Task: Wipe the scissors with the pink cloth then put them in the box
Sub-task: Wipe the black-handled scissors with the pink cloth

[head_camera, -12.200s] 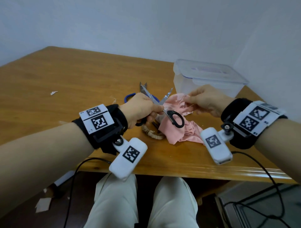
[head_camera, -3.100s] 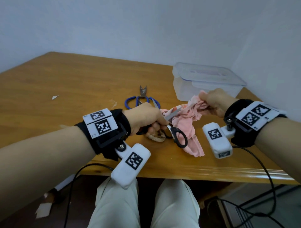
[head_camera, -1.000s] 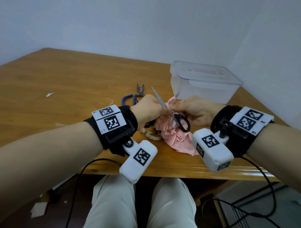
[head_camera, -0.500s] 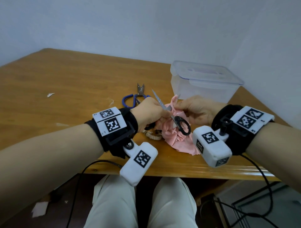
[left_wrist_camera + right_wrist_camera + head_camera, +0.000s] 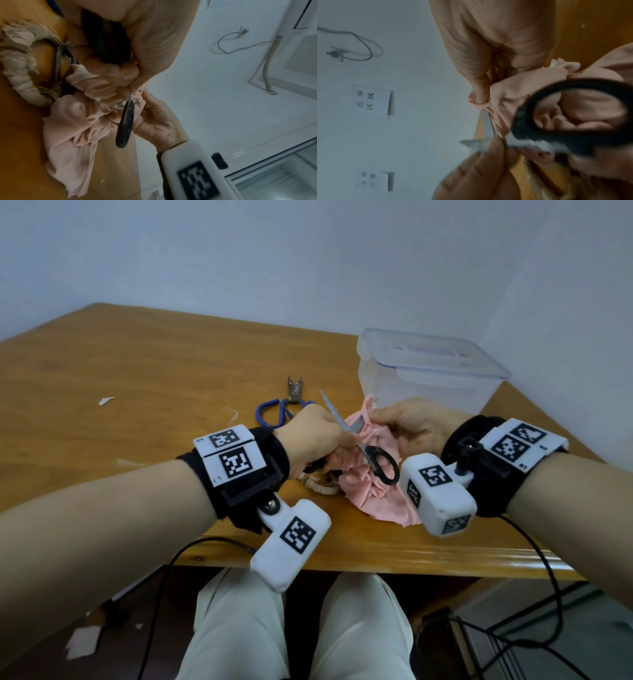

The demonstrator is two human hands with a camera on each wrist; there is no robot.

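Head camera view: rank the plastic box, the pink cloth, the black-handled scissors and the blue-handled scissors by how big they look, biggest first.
1. plastic box
2. pink cloth
3. black-handled scissors
4. blue-handled scissors, though the left hand partly hides them, so the last two are unsure.

- The left hand (image 5: 145, 40) filled the top of the view, its fingers curled round one black handle of the scissors (image 5: 126, 121).
- The other black handle loop hung edge-on below the fingers, just beside the pink cloth (image 5: 77, 121).
- The cloth lay bunched on the wooden bench (image 5: 20, 148), part of it gathered up against the scissors.
- The right hand (image 5: 159, 121) pinched the cloth from the right side, its palm showing; a white wrist unit with a black marker (image 5: 197, 180) sat below it.
- At the left, a second pair of scissors with cloth-wrapped handles (image 5: 22, 75) lay on the bench, touching the pink cloth.
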